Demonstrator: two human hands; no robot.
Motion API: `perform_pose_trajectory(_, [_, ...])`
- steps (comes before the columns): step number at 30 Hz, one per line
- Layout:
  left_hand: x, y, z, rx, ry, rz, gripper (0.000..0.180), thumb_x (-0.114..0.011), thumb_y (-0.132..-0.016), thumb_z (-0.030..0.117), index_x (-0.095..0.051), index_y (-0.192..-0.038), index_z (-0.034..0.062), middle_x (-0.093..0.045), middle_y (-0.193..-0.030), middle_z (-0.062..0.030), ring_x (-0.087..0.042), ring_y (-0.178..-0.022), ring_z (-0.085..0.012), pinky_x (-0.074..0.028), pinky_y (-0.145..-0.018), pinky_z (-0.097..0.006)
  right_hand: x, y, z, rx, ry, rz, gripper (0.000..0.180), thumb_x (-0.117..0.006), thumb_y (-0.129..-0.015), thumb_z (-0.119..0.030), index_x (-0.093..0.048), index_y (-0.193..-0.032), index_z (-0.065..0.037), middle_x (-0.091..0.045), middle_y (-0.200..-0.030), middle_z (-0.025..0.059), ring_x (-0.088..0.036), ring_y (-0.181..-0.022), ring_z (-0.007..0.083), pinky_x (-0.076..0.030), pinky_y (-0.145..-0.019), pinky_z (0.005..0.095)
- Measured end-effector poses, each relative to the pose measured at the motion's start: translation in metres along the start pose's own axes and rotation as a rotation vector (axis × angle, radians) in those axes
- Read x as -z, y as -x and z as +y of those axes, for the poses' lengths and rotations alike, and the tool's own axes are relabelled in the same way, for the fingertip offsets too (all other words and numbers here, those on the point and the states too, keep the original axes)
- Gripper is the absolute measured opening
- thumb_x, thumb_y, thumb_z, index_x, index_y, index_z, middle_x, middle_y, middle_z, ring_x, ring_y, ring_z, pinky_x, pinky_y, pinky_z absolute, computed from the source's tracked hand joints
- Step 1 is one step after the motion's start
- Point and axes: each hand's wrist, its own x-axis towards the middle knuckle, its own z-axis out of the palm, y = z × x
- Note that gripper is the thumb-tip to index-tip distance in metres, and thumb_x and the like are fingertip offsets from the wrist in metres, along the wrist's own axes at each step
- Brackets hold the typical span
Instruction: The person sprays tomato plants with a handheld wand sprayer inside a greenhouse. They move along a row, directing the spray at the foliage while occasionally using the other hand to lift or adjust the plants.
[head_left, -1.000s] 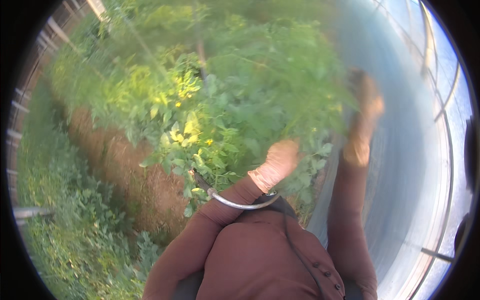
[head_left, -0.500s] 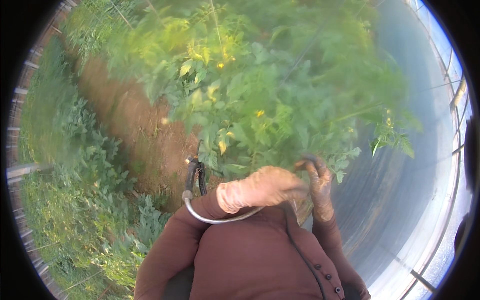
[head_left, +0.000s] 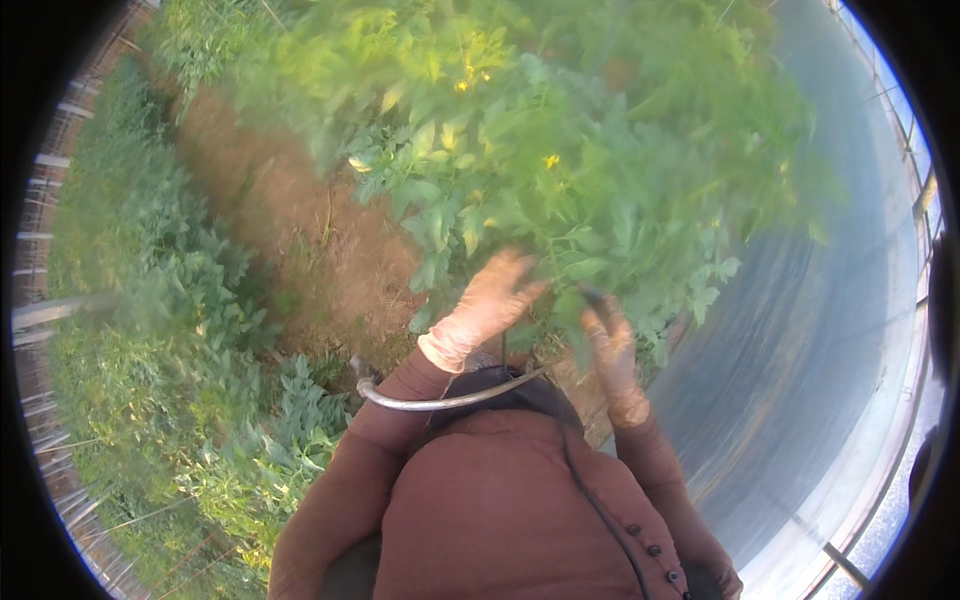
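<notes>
Brown sleeves (head_left: pixel 335 475), two, lead to one left hand (head_left: pixel 490 300), fingers spread, and one right hand (head_left: pixel 615 355), grip not discernible, near foliage (head_left: pixel 580 240).

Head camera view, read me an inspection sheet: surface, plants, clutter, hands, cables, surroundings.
Surface: bare brown soil, left of the near plants.
Things worked among: near plants, leafy, some yellow flowers.
Clutter: nothing seen on the soil; curved metal bar at waist level.
Hands: left hand open beside the plants; right hand blurred, grip unclear.
Cables: thin dark cord down the brown shirt.
Surroundings: greyish sheeting right, second plant row left.
</notes>
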Motion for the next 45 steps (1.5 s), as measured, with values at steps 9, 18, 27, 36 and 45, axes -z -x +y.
perform_pose_trajectory(9, [-0.021,-0.026,0.015,-0.286,0.120,-0.017,0.045,-0.062,-0.089,0.035,-0.057,-0.120,0.0024,-0.051,-0.126,-0.0245,-0.048,-0.120,-0.0416,-0.042,-0.099,-0.046,-0.014,0.009,-0.042,0.395,0.157,0.214,0.028,-0.047,-0.090,0.002,-0.057,-0.116,0.000,-0.063,-0.111,0.0101,-0.057,-0.108,0.0192,-0.042,-0.098,0.0330])
perform_pose_trajectory(18, [-0.006,-0.051,0.007,-0.406,0.068,-0.223,0.037,-0.059,-0.088,0.032,-0.060,-0.110,0.0024,-0.058,-0.112,-0.0203,-0.057,-0.105,-0.0391,-0.048,-0.085,-0.049,-0.003,-0.012,0.020,-0.222,0.380,0.412,0.050,-0.061,-0.093,-0.028,-0.049,-0.132,0.000,-0.060,-0.118,0.0123,-0.057,-0.094,0.0170,-0.046,-0.087,0.0321])
perform_pose_trajectory(27, [0.034,-0.068,-0.042,-0.124,0.134,-0.395,0.039,-0.053,-0.093,0.037,-0.064,-0.114,0.0064,-0.066,-0.109,-0.0171,-0.060,-0.105,-0.0364,-0.047,-0.088,-0.045,0.026,-0.006,0.076,-0.345,0.336,0.492,0.029,-0.061,-0.094,-0.019,-0.060,-0.115,0.002,-0.064,-0.093,0.0026,-0.056,-0.077,0.0088,-0.045,-0.067,0.0226])
perform_pose_trajectory(36, [0.024,-0.111,-0.044,-0.252,0.278,0.116,0.034,-0.054,-0.092,0.025,-0.059,-0.123,0.0141,-0.062,-0.107,-0.0143,-0.061,-0.098,-0.0335,-0.049,-0.081,-0.041,-0.013,0.005,0.079,-0.280,0.544,0.473,0.021,-0.063,-0.090,-0.020,-0.065,-0.099,-0.001,-0.066,-0.084,0.0086,-0.060,-0.076,0.0179,-0.049,-0.071,0.0318])
perform_pose_trajectory(45, [0.031,-0.120,-0.033,-0.292,0.277,0.271,0.034,-0.062,-0.084,0.017,-0.061,-0.118,0.0162,-0.057,-0.114,-0.0093,-0.058,-0.100,-0.0311,-0.049,-0.082,-0.040,-0.048,0.006,0.047,-0.352,0.750,0.274,0.029,-0.068,-0.087,-0.015,-0.065,-0.110,0.001,-0.071,-0.098,0.0171,-0.067,-0.086,0.0231,-0.051,-0.076,0.0327])
